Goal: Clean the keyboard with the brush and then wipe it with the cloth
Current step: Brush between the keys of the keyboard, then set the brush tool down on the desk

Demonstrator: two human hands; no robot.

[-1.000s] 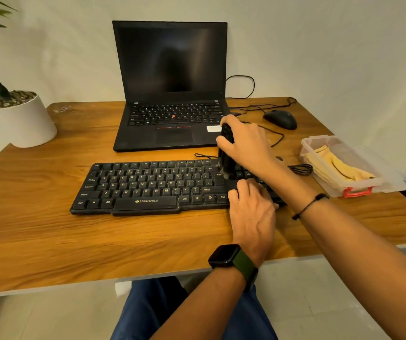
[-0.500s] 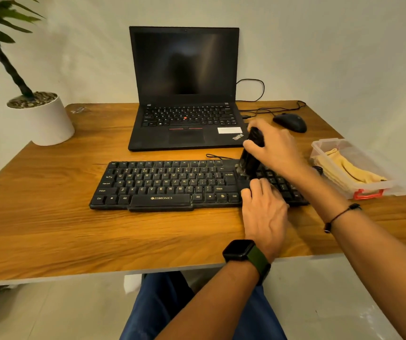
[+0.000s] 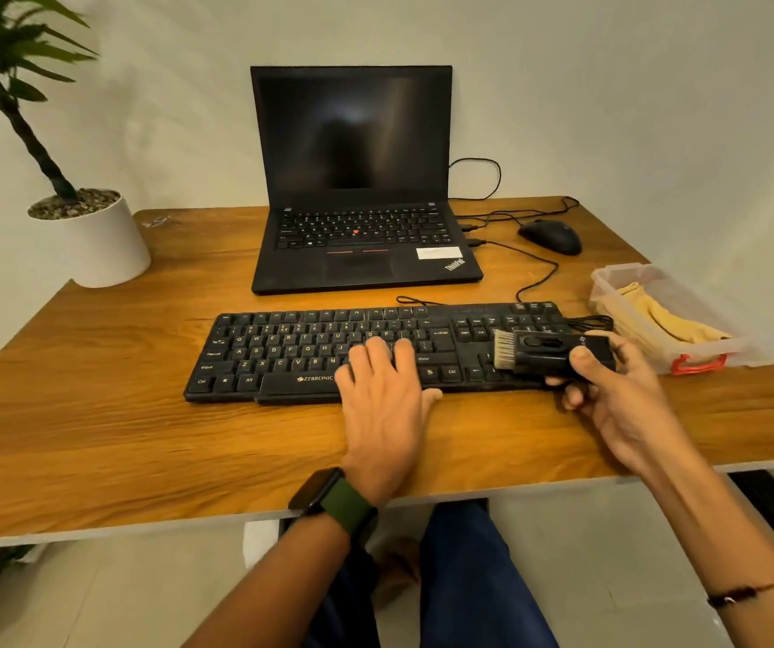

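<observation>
Keyboard (image 3: pixel 310 348): black, full-size, lying flat near the front edge of the wooden table (image 3: pixel 95 413). "ZEBRONIC" reads in pale letters on the front lip; the rest of the word is covered by the left hand. Legible keycaps include Ctrl, Alt, Shift and Caps Lock.

Laptop (image 3: pixel 357 189): black, open, screen dark, at 12 o'clock from the keyboard. "ThinkPad" is printed on the palm rest at its right corner, beside a white sticker whose text is too small to read.

Brush (image 3: pixel 548 353): black body lying level over the keyboard's right end, pale bristles pointing toward 9 o'clock. A small white mark on the body is not legible.

Right hand (image 3: pixel 619 395): fingers clamped on the brush, thumb on top of the rear of the body, the other fingers curled beneath it. The bristle end juts clear of the grip.

Left hand (image 3: pixel 382 390): palm down on the keyboard, fingers straight and slightly apart, resting on the keys at centre right. Green-strapped watch (image 3: pixel 329 495) on the wrist.

Cloth (image 3: pixel 665 315): yellow, folded, inside a clear plastic box (image 3: pixel 750 353) with a red latch, at 3 o'clock from the keyboard, near the brush hand but apart from it.

Mouse (image 3: pixel 549 236): black, corded, at 1 o'clock.

Potted plant (image 3: pixel 90 240): white pot, at 10 o'clock.
</observation>
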